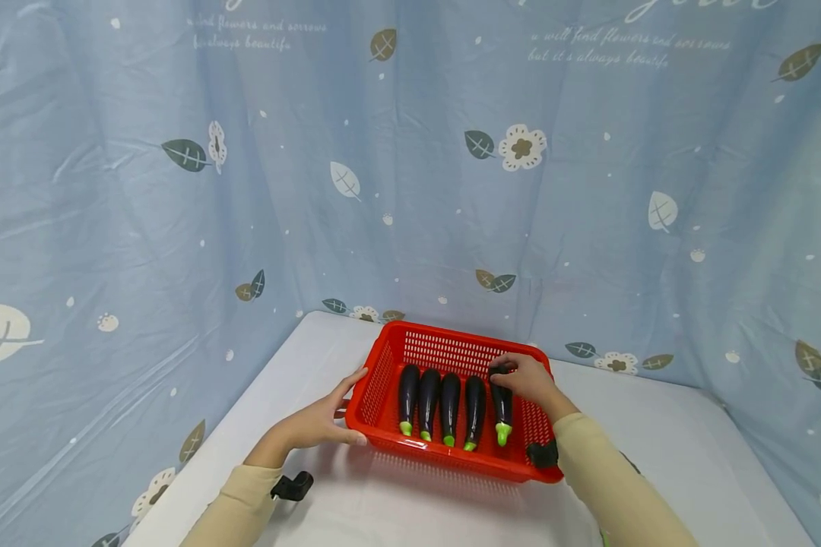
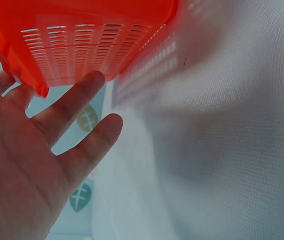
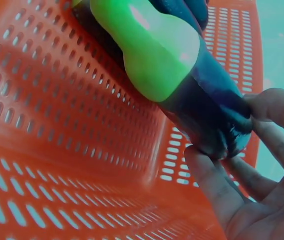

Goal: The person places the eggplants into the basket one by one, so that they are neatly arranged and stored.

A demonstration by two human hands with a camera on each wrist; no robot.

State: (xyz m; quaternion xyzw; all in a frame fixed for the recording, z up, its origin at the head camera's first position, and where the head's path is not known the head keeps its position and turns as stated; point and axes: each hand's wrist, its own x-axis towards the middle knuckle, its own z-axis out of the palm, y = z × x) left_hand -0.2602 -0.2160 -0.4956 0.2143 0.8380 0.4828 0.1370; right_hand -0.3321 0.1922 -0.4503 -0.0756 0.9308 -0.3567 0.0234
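A red plastic basket [image 1: 451,450] with slotted walls stands on the white table. Several dark purple eggplants [image 1: 429,395] lie side by side inside, green stem ends toward the person. My right hand [image 1: 530,378] pinches the rounded far end of the rightmost eggplant [image 1: 502,406]. The right wrist view shows thumb and fingertips around the dark end of that eggplant [image 3: 209,107], its green cap pointing away from the hand. At the basket's left end, my left hand [image 1: 318,422] touches the rim with spread fingers. In the left wrist view, two extended fingers [image 2: 77,100] are below the basket wall [image 2: 82,45].
Blue patterned curtains [image 1: 410,190] hang behind and beside the white table [image 1: 664,441]. A black wrist mount [image 1: 293,486] is on the left sleeve, and another black mount [image 1: 542,454] is by the right sleeve. A sliver of something green shows at the bottom edge.
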